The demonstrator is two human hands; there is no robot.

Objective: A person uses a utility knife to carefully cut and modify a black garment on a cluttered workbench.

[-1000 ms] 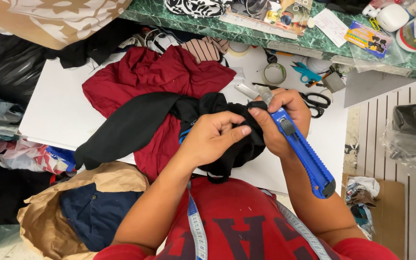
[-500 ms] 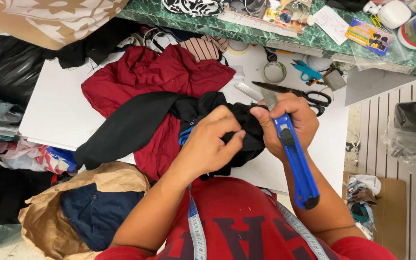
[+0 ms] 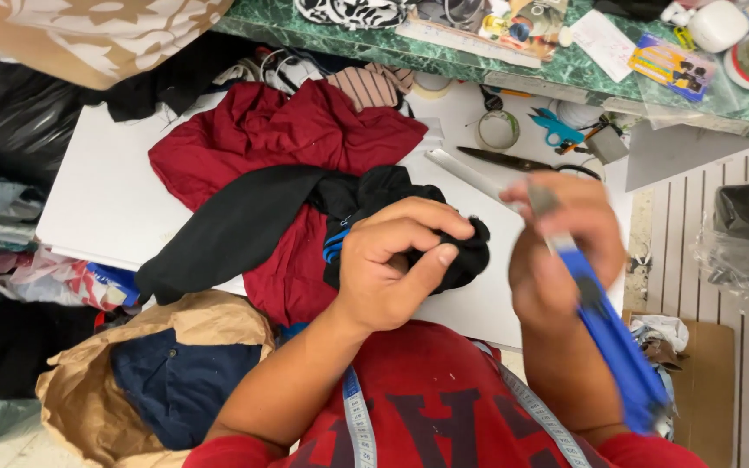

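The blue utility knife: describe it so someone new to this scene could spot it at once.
Start at the white table piled with dark red cloth. Over its near right edge, the right hand grips a long blue utility knife, its grey blade end up between the fingers and its handle running down toward the person's body. The small blue scissors and the black-handled scissors lie flat on the table; the knife alone is held.

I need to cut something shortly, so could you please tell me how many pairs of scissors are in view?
2: black-handled scissors lie on the white table; small blue-handled scissors sit just behind them. Clutter may hide more.
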